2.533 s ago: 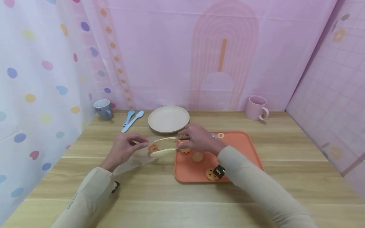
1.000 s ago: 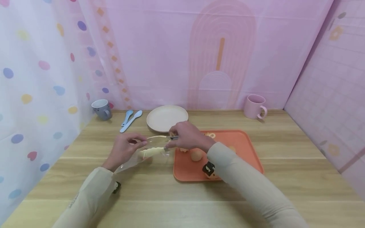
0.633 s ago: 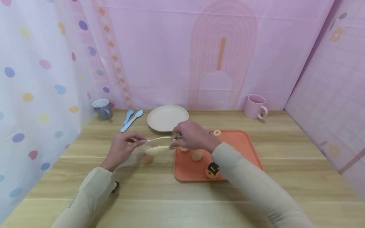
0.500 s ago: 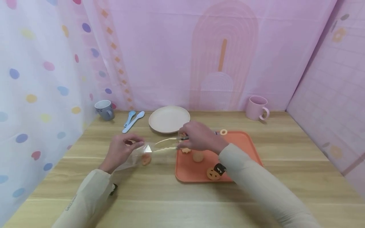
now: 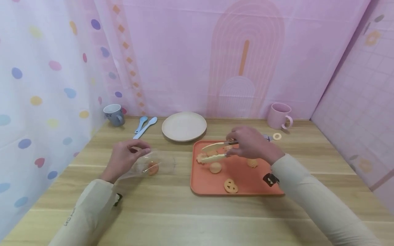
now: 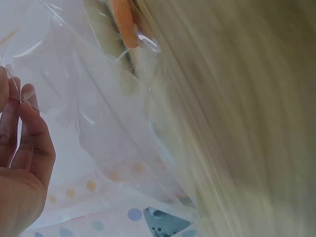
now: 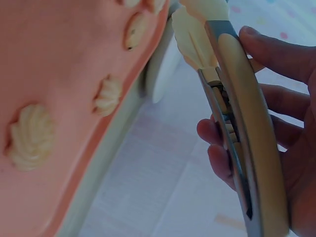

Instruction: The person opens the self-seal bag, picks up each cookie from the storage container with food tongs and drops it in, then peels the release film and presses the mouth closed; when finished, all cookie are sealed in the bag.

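My left hand (image 5: 121,159) pinches the edge of a clear plastic bag (image 5: 167,164) between thumb and fingers. A reddish-brown ring-shaped cookie (image 5: 153,168) shows inside the bag, appearing as an orange edge in the left wrist view. My right hand (image 5: 253,143) grips metal tongs (image 7: 256,123) with cream scalloped tips, thumb on one arm and fingers curled round the other. The tips are spread over the left part of an orange tray (image 5: 200,184), with nothing held between them. Below and around them lie a flower-shaped cookie (image 5: 201,158) and a round cookie (image 5: 215,167).
A pretzel-shaped cookie (image 5: 231,186) and a swirled cookie (image 5: 252,163) also lie on the tray. Behind stand a beige plate (image 5: 184,126), blue spoons (image 5: 146,127), a grey-blue mug (image 5: 114,115) and a pink mug (image 5: 278,116). Curtains border the table (image 5: 172,215).
The tongs have drawn out of the bag and moved right over the tray, leaving the ring-shaped cookie inside the bag. My left hand keeps pinching the bag, slightly further left.
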`<state>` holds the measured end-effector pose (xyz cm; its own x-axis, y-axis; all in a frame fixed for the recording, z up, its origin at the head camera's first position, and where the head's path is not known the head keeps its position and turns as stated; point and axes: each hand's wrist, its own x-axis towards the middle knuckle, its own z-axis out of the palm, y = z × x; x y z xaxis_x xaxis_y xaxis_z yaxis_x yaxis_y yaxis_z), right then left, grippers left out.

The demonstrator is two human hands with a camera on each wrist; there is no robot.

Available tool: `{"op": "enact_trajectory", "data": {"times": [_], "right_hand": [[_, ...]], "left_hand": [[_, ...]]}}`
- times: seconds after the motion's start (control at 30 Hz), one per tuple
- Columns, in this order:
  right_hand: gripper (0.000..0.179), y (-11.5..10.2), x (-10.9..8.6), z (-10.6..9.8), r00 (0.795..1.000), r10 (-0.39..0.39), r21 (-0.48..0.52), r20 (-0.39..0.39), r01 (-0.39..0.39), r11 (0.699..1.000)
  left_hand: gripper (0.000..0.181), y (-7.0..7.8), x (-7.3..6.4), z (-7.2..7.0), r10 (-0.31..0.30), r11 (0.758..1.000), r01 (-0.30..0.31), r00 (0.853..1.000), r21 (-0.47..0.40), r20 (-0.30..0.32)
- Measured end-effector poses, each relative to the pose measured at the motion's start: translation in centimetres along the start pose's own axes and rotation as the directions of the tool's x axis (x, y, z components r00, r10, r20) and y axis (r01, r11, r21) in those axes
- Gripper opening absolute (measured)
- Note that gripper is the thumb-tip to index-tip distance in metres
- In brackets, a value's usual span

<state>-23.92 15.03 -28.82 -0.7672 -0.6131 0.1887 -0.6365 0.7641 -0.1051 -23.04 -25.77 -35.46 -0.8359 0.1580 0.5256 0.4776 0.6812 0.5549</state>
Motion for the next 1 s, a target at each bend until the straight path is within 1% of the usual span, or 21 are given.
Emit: {"op": "enact_trajectory", "data": {"times": [0.2,0.43,0.67,0.8,0.9,1.0], "right_hand": [[0.049,0.7,0.2,0.9,0.998,0.033,0.048,0.054,-0.036,0.998],[0.051,1.5,0.5,1.3,0.997,0.046,0.054,0.068,-0.050,0.997],[0.045,1.8,1.0,1.2,0.998,0.020,0.069,0.060,-0.024,0.997],[0.039,1.5,1.2,1.1,0.998,0.002,0.070,0.064,-0.007,0.998],[0.038,1.5,1.3,1.0,0.998,-0.001,0.057,0.062,-0.002,0.998],[0.037,1.5,1.4,1.1,0.999,-0.007,0.061,0.045,0.004,0.998]], "left_hand": [[0.005,-0.1,-0.2,0.2,0.004,1.000,-0.004,1.000,0.001,0.006],[0.007,0.1,-0.1,0.4,-0.002,1.000,0.003,0.999,-0.019,0.035],[0.007,0.4,-0.1,0.2,0.012,1.000,-0.010,0.997,-0.025,0.078],[0.006,0.6,0.0,0.1,0.024,1.000,-0.023,0.996,-0.015,0.084],[0.007,0.5,0.0,0.1,0.034,0.999,-0.032,0.995,-0.017,0.089],[0.007,0.5,0.0,0.2,0.031,0.999,-0.029,0.995,-0.017,0.093]]}}
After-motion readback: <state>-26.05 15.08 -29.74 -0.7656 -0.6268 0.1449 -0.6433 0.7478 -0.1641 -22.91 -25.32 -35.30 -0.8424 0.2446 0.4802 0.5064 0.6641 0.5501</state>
